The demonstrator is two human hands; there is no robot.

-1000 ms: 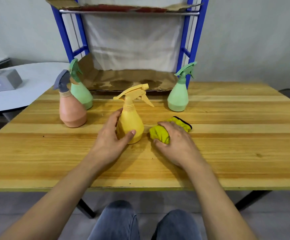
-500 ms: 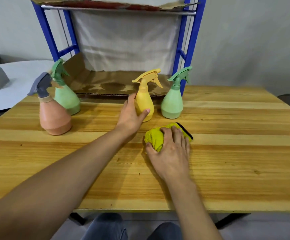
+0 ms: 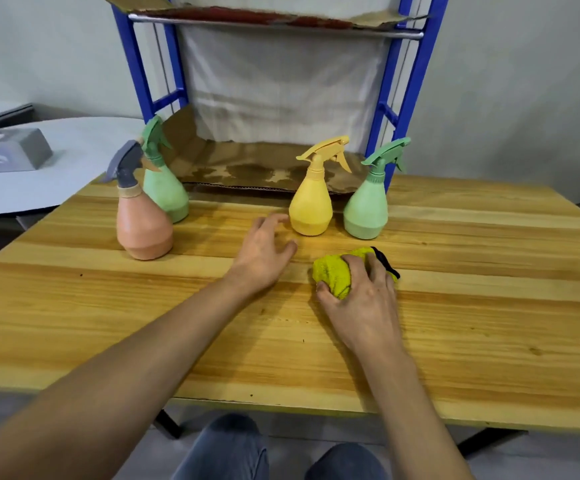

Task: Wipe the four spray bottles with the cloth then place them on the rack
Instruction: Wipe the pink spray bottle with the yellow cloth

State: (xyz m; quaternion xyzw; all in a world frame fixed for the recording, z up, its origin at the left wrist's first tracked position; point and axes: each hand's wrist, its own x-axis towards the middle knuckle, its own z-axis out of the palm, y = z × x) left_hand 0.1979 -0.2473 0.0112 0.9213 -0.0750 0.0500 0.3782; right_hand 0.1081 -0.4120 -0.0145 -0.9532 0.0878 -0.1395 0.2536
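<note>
The pear-shaped yellow bottle (image 3: 311,206) with its matching trigger stands upright on the desk (image 3: 489,306) before the blue rack (image 3: 404,98), just left of a green bottle (image 3: 366,209), while the left hand (image 3: 264,251) hovers empty, fingers spread, and the right hand (image 3: 364,303) clutches the bunched yellow cloth (image 3: 333,275).

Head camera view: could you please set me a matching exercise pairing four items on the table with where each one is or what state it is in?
Items:
1. yellow spray bottle
2. pink spray bottle
3. yellow cloth
4. left hand

States:
A. gripped by the right hand
B. open, holding nothing
C. beside a green spray bottle at the right
D. in front of a green bottle at the left

Pairs: 1-C, 2-D, 3-A, 4-B
</note>
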